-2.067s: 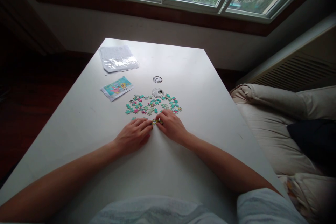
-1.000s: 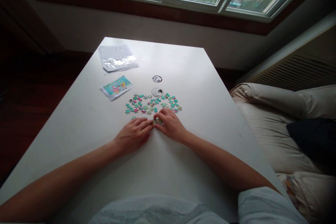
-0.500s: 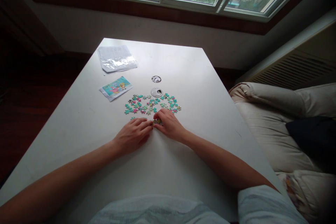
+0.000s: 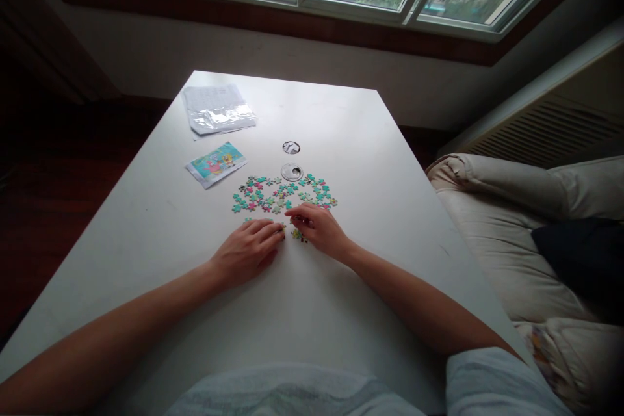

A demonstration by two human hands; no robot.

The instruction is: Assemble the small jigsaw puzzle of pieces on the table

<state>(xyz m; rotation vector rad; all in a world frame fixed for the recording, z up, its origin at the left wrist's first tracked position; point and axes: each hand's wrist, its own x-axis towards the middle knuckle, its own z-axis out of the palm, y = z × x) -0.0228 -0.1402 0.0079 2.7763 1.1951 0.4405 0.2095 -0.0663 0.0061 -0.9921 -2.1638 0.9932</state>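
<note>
**Where everything is tiny, fingertip finesse rules beside the puzzle spread [image 4: 293, 187]!**

And we're right at the near side of that spread, where the left hand [image 4: 247, 249] lies low, fingers side by side, tips touching a small yellowish piece [image 4: 283, 227]; whether it's pinched or merely pressed, I can't tell. Just across the gap, also nearside of the spread, the right hand [image 4: 320, 229] arches over a yellow cluster [image 4: 297, 234], index stretched out, thumb hidden, so whether that grip is clamped on anything can't be made out either.

Technique, then! My call: keep the left fingertips as a light anchor, let the right work from above with thumb and index, line up tab and slot flat on the bench [image 4: 390, 208], and press straight down; a sideways shove would likely scatter the cluster.

Now the tally! Two hands. One picture card [image 4: 217, 164], left of the spread. One plastic-covered paper stack [image 4: 219, 108], farther off beyond the spread's left. Two round fittings [image 4: 292, 172], one just past the spread, one farther. At least two teal pieces [image 4: 247, 219] peek out between spread and left hand. The spread itself? Dozens, too blurred to count; the cluster, several, partly covered.
</note>
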